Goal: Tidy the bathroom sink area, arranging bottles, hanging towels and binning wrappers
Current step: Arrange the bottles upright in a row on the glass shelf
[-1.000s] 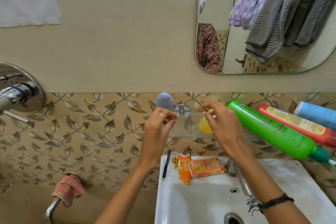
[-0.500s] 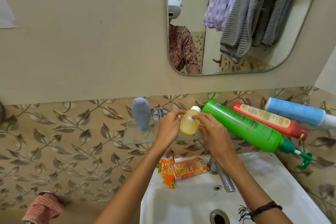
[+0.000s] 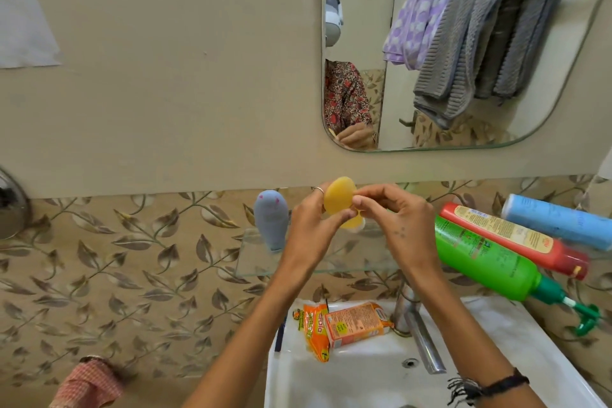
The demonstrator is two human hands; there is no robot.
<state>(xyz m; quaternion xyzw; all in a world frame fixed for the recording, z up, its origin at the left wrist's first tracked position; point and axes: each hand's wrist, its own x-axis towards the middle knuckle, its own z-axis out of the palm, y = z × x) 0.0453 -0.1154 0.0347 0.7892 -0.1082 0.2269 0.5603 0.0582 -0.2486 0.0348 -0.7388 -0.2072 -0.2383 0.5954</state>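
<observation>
Bare patterned tile fills my left side, with a pink checked cloth low at the edge. On the clear glass shelf a grey-blue rounded bottle stands just left of my left hand, whose fingers grip a small yellow plastic bottle above the shelf. My right hand pinches its lower end. Green, red and blue bottles lie crowded right, the green one overhanging the white sink
</observation>
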